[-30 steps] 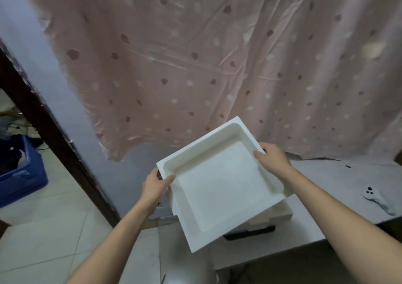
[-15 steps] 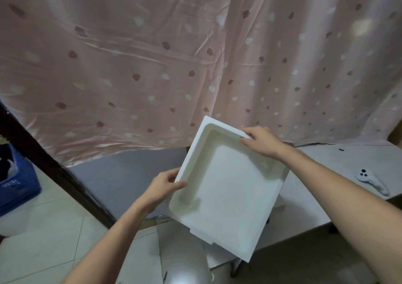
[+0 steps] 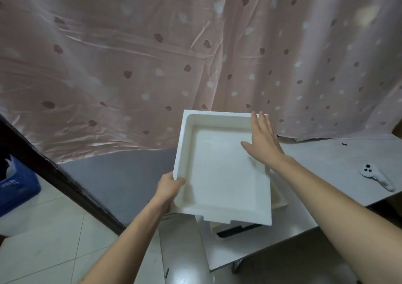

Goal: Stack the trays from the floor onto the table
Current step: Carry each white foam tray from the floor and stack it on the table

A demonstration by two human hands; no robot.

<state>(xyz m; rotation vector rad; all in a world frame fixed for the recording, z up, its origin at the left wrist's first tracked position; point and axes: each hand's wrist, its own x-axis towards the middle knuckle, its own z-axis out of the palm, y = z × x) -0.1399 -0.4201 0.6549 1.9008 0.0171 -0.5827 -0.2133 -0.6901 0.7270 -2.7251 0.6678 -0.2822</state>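
Your left hand grips the near-left corner of the white foam tray, thumb curled over the rim. Your right hand lies flat, fingers straight, on its far-right edge. The tray is over another tray on the table.

tray: white foam, matt, finely grainy
curtain: thin pink cloth with a satin sheen, creased
table: grey top, smooth, dull
floor: pale tiles, glossy
crate: blue plastic
controller: white, probably plastic, smooth
post: dark, perhaps wood
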